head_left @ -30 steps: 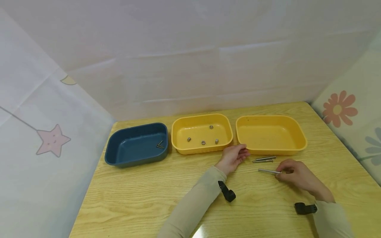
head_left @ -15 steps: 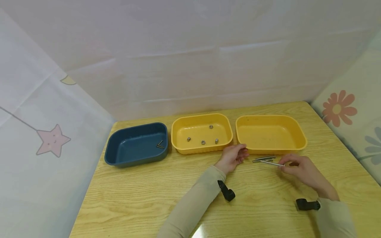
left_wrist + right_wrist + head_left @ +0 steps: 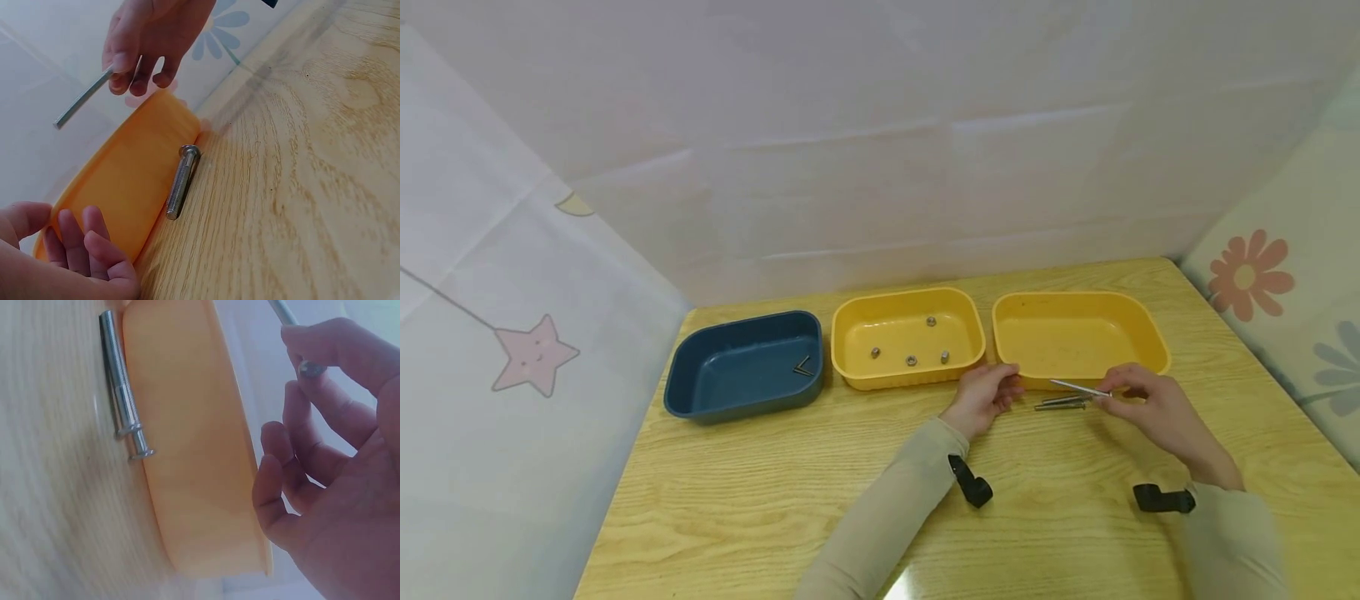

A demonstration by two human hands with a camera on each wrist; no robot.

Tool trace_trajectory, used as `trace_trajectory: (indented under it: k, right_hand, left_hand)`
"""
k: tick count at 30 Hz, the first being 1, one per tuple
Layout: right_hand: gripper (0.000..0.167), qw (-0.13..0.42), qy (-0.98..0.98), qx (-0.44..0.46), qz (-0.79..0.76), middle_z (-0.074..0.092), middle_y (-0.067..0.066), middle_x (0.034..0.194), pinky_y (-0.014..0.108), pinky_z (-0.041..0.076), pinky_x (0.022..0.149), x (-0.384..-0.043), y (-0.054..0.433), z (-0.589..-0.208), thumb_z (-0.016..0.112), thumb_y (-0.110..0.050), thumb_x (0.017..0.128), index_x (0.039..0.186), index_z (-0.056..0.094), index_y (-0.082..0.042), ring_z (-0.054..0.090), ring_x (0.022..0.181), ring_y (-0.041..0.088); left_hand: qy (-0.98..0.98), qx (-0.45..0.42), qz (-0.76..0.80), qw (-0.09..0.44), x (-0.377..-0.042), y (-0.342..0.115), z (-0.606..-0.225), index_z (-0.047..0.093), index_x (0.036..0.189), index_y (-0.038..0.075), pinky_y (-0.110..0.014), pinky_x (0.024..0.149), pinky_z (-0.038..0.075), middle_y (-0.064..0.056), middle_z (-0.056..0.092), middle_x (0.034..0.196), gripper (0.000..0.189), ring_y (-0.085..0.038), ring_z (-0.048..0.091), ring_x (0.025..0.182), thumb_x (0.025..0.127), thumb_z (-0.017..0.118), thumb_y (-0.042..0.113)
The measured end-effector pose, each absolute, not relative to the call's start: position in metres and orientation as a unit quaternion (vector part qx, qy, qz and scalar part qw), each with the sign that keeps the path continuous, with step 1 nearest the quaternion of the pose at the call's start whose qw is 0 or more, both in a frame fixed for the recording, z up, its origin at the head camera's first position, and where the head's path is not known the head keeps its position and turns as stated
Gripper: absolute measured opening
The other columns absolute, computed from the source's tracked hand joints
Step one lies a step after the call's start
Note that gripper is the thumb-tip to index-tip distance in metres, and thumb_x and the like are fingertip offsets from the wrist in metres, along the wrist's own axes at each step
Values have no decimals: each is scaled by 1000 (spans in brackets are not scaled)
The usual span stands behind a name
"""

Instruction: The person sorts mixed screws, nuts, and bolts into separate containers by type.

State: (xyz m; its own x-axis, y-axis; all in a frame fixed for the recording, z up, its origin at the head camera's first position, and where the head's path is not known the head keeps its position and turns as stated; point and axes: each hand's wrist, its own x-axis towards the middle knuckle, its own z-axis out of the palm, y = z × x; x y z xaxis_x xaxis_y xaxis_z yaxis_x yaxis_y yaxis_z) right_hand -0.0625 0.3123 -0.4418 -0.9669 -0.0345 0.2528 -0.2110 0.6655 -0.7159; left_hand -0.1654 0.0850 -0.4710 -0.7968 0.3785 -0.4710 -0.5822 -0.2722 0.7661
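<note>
My right hand (image 3: 1165, 421) pinches a long silver bolt (image 3: 1075, 387) near its head, over the front edge of the right yellow tray (image 3: 1078, 333). In the left wrist view the bolt (image 3: 84, 98) slants down from the fingertips. My left hand (image 3: 979, 402) holds that tray at its near left corner, thumb at the rim and fingers against the outer wall. Two more bolts (image 3: 122, 387) lie side by side on the table along the tray's front wall, heads toward the right hand.
A second yellow tray (image 3: 857, 379) in the middle contains several small nuts (image 3: 912, 361). At the left, a blue tray (image 3: 700, 410) has a few small screws (image 3: 803, 367) in it. The wooden table (image 3: 737, 500) ends at a draped cloth wall behind.
My right hand has raised the bolt and moved it toward the tray, from the table in front of the two lying bolts to above them. The left hand stays at the tray corner.
</note>
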Motion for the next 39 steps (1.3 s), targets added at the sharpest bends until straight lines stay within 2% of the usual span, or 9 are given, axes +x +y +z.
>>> trace_trajectory:
  k: [6,11,15,19,23,30,34,37,39]
  right_hand:
    - [5,127,-905,48,403,60,-14,98,10,42,74,-72,306,-439,74,-15,86,89,70,-17,52,89,-5]
    - [5,128,-905,32,403,60,-10,101,12,41,75,-77,300,-434,73,-17,87,91,71,-16,51,92,-6]
    - [7,136,-903,35,405,60,-6,102,12,42,74,-82,296,-433,73,-16,86,92,71,-14,52,92,-3]
    - [8,137,-903,34,407,59,-8,103,12,40,72,-88,293,-435,73,-18,87,93,71,-13,52,92,1]
    - [9,137,-906,25,400,59,-6,104,17,37,73,-92,290,-438,73,-20,87,91,71,-13,50,91,0]
    - [8,134,-911,31,389,63,10,105,34,35,77,-98,284,-439,73,-17,86,88,71,-10,46,94,3]
    - [7,130,-914,37,381,63,14,105,37,35,77,-102,282,-440,73,-15,85,86,71,-9,48,98,13]
    - [6,125,-918,41,374,63,16,105,36,35,75,-104,281,-441,73,-14,85,86,71,-8,49,100,27]
    - [6,125,-919,44,370,63,17,104,37,35,75,-105,280,-441,73,-13,85,85,71,-7,50,100,29]
  left_hand:
    - [523,-96,790,306,-165,84,-470,70,99,6,-22,59,41,0,66,79,11,-13,64,70,91,64,11]
    - [524,-91,790,307,-164,83,-471,70,103,5,-22,60,42,1,66,79,15,-12,64,70,92,63,11]
    - [526,-90,788,307,-165,83,-471,70,105,5,-22,60,43,1,67,80,16,-12,65,71,93,63,11]
    - [527,-89,788,306,-166,83,-472,70,105,5,-22,61,43,1,67,80,16,-12,65,72,92,63,12]
    - [524,-86,789,307,-166,83,-474,70,105,5,-22,61,44,1,67,81,16,-13,65,73,92,63,11]
    - [522,-80,791,308,-165,83,-475,69,103,6,-22,62,44,1,67,82,14,-12,66,73,92,63,12]
    - [522,-80,792,307,-165,83,-474,69,103,6,-22,62,44,1,67,82,14,-13,66,73,92,63,12]
    - [520,-82,793,306,-165,83,-474,69,102,5,-22,61,44,1,67,81,13,-13,66,73,92,64,12]
    - [519,-83,794,304,-165,83,-474,69,101,6,-22,61,44,1,67,80,12,-13,66,73,92,64,12]
